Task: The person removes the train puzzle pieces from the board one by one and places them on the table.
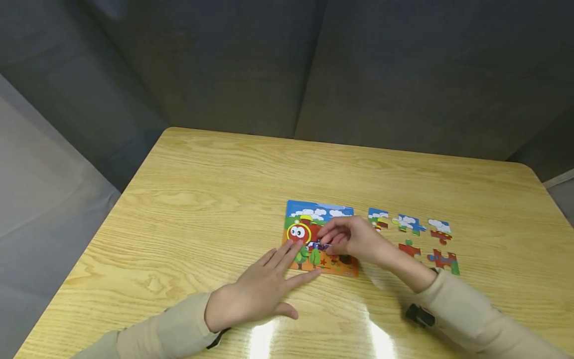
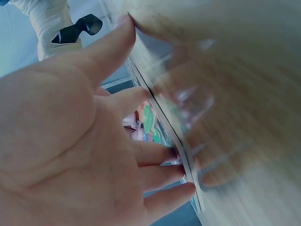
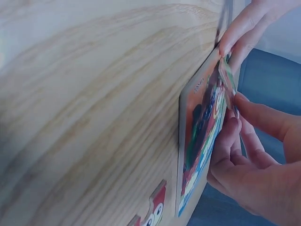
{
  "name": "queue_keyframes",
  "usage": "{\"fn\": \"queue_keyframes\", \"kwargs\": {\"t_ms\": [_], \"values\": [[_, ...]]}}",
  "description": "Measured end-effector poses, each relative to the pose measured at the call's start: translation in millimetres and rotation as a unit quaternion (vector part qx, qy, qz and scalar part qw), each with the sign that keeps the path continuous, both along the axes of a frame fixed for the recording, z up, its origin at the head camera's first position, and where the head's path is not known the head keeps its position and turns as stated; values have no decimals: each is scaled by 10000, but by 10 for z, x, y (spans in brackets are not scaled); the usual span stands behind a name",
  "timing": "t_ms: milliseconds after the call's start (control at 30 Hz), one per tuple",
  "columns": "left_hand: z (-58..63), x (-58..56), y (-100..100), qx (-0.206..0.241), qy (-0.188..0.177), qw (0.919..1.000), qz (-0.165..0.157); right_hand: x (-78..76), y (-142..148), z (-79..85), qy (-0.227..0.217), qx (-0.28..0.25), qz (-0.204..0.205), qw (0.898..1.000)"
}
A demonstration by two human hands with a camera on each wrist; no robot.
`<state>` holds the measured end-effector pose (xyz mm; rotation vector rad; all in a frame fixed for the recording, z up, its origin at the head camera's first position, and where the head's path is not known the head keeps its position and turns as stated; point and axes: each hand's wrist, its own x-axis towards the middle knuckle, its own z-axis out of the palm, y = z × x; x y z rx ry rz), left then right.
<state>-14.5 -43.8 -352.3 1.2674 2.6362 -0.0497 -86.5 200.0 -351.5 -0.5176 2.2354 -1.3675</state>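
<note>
A jigsaw puzzle board point(image 1: 341, 269) with a cartoon train picture lies on the table in the head view. My left hand point(image 1: 264, 284) rests at its lower left, fingers straight and spread, with fingertips on the board. In the left wrist view those fingers point(image 2: 160, 178) reach over the board's edge. Above the picture's middle, my right hand point(image 1: 358, 242) pinches a puzzle piece point(image 3: 228, 82) between thumb and fingers. The right wrist view shows this piece tilted up from the board, close by the left hand's fingertips point(image 3: 225, 47); most of its print is hidden.
Right of the board, several loose puzzle pieces lie in two rows, among them a blue cloud piece point(image 1: 409, 223) and a red piece point(image 1: 445, 260). The wooden table point(image 1: 202, 189) ends at a dark curtain point(image 1: 233, 75) behind.
</note>
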Motion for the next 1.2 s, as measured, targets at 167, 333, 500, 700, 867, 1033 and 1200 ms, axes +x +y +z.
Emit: {"fn": "queue_keyframes", "kwargs": {"t_ms": [167, 333, 500, 700, 867, 1033, 1200], "values": [[-1, -6, 1, -25, -5, 10000, -6, 3, -38, -16, 48, 172, -11, 9998], [5, -7, 1, -43, -34, 10000, -6, 5, -43, -36, 296, 240, 154, 9992], [13, -2, 2, -60, 3, 10000, -12, 5, -5, -18, 149, 125, 190, 9996], [22, 1, 3, -86, -31, 9999, 42, -2, 149, 63, -8, -1, 125, 9999], [17, 3, 0, -102, -26, 9999, 77, 28, 309, 98, -44, 47, 36, 10000], [13, 1, 2, -120, -13, 9999, 56, 100, 502, 120, -194, 112, -28, 9997], [12, 3, 7, -151, 7, 9999, 43, 198, 725, 138, -298, 277, -160, 9990]]}}
